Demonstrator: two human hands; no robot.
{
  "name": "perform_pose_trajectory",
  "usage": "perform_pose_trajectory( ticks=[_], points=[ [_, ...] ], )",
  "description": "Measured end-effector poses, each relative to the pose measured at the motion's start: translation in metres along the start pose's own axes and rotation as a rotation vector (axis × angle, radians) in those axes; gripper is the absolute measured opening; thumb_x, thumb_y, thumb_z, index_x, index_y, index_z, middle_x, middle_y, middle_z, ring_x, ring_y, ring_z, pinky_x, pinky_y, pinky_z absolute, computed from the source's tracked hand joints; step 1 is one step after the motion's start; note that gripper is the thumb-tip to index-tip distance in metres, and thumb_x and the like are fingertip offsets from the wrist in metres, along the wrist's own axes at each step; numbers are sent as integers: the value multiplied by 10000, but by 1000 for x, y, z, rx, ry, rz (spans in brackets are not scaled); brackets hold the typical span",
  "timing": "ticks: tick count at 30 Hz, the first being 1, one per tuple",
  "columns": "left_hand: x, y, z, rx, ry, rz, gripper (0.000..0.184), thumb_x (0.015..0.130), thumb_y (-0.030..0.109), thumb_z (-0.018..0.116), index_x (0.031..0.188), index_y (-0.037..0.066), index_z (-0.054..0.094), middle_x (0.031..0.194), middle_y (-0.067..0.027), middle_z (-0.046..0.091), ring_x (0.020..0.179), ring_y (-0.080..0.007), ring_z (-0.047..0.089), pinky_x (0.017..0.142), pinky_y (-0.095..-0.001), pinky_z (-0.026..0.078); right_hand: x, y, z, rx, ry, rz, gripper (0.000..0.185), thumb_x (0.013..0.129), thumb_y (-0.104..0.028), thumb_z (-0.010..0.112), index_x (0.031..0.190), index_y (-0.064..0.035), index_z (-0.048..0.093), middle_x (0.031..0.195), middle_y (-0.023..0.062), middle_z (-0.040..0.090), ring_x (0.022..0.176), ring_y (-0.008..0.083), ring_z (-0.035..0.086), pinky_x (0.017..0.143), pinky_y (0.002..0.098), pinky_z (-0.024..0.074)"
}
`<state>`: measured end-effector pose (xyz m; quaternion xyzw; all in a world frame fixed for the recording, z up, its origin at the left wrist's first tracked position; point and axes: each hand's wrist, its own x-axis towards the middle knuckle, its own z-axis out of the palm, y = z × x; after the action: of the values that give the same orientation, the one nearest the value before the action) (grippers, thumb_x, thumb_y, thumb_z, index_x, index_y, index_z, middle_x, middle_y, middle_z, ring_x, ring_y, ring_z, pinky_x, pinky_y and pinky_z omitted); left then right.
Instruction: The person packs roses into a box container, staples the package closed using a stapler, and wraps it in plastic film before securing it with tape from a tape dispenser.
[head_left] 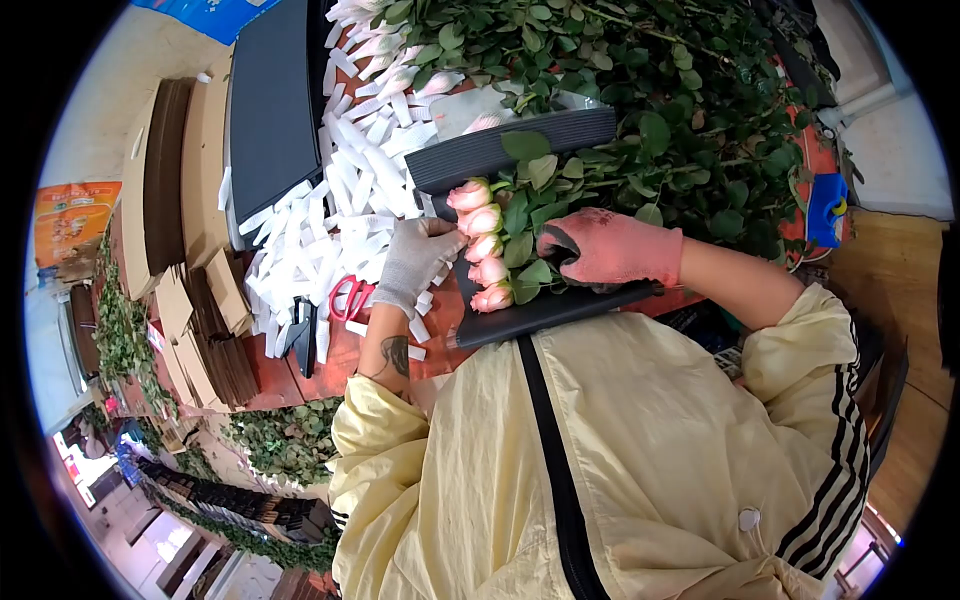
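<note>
Pink roses [480,219] lined up over the dark sheet [550,312], between the hands. Left hand [412,262] has fingertips at the blooms, grip unclear. Right hand [615,250] curls beside the leaves [531,273]; can't tell if it's grasping.

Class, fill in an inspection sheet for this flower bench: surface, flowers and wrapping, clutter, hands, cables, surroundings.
Surface: red tabletop, largely covered.
Flowers and wrapping: five pink roses in a row on a dark sheet; a ridged dark strip lies beyond them.
Clutter: white pieces heaped loosely; red-handled scissors among them.
Hands: both gloved; left hand at the rose heads, right hand by the stems; fingers' grip unclear.
Cables: nothing seen.
Surroundings: cardboard at the picture's left; leafy stems piled beyond the roses.
</note>
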<state>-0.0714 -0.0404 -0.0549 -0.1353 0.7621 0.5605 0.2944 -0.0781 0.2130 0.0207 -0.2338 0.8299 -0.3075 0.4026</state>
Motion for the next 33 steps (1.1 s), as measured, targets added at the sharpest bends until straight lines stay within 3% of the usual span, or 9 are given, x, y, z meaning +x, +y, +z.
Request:
perform_pose_trajectory(
  ticks=[11, 16, 18, 19, 20, 21, 27, 29, 33],
  points=[
    [-8, 0, 0, -18, 4, -36, 191, 800, 152, 666, 833, -36, 650, 616, -19, 590, 443, -64, 495, 401, -195, 373, -37, 5, 14, -533, 302, -168, 349, 753, -244, 616, 1060, -97, 535, 979, 87, 600, 897, 262, 596, 762, 383, 448],
    [-41, 15, -3, 189, 65, 283, 166, 799, 148, 645, 863, -4, 667, 720, -39, 638, 587, -92, 572, 535, -237, 444, -17, 2, 22, -695, 399, -547, 315, 736, -311, 642, 988, -137, 572, 862, 25, 610, 847, 203, 604, 698, 366, 456],
    [-61, 31, 2, 420, 136, 637, 138, 800, 185, 632, 864, 75, 684, 739, -84, 641, 650, -181, 618, 602, -302, 473, -9, -3, 28, -714, 325, -493, 307, 733, -313, 642, 975, -139, 570, 856, 28, 608, 844, 207, 604, 691, 370, 452],
    [-59, 30, 5, 416, 146, 633, 138, 800, 185, 632, 864, 75, 684, 739, -84, 641, 650, -181, 618, 602, -302, 473, -5, -3, 29, -735, 257, -444, 299, 731, -315, 642, 962, -141, 568, 850, 30, 606, 840, 210, 604, 684, 375, 448],
    [-54, 27, 6, 507, 59, 743, 148, 804, 213, 621, 879, 103, 688, 731, -85, 627, 655, -208, 614, 599, -318, 470, 0, 2, 29, -788, 192, -478, 427, 749, -358, 644, 1109, -145, 560, 902, 35, 583, 852, 204, 579, 722, 364, 414],
    [-50, 23, 7, 598, -30, 851, 160, 809, 240, 611, 894, 130, 691, 724, -86, 613, 660, -235, 611, 597, -334, 466, 5, 4, 31, -789, 182, -488, 427, 749, -358, 644, 1109, -145, 560, 902, 35, 583, 852, 204, 579, 722, 364, 414],
    [-23, 0, 8, 787, -50, 833, 196, 756, 264, 659, 920, 168, 707, 728, -54, 609, 685, -236, 602, 630, -346, 468, 20, -12, 31, -849, -62, -330, 380, 749, -339, 636, 1051, -115, 577, 831, 47, 593, 853, 221, 584, 727, 378, 433],
    [-16, -3, 4, 809, -103, 795, 240, 838, 378, 542, 960, 238, 693, 777, -45, 611, 730, -241, 613, 642, -388, 454, 28, 0, 37, -838, 13, -371, 351, 741, -336, 639, 1007, -113, 586, 821, 51, 592, 843, 236, 585, 744, 381, 436],
    [-17, 3, 2, 807, -135, 704, 248, 828, 398, 546, 950, 251, 704, 797, -72, 638, 745, -257, 621, 653, -383, 466, 29, 4, 40, -797, 87, -411, 346, 730, -338, 643, 992, -119, 589, 806, 59, 592, 826, 246, 587, 741, 381, 437]
  ],
)
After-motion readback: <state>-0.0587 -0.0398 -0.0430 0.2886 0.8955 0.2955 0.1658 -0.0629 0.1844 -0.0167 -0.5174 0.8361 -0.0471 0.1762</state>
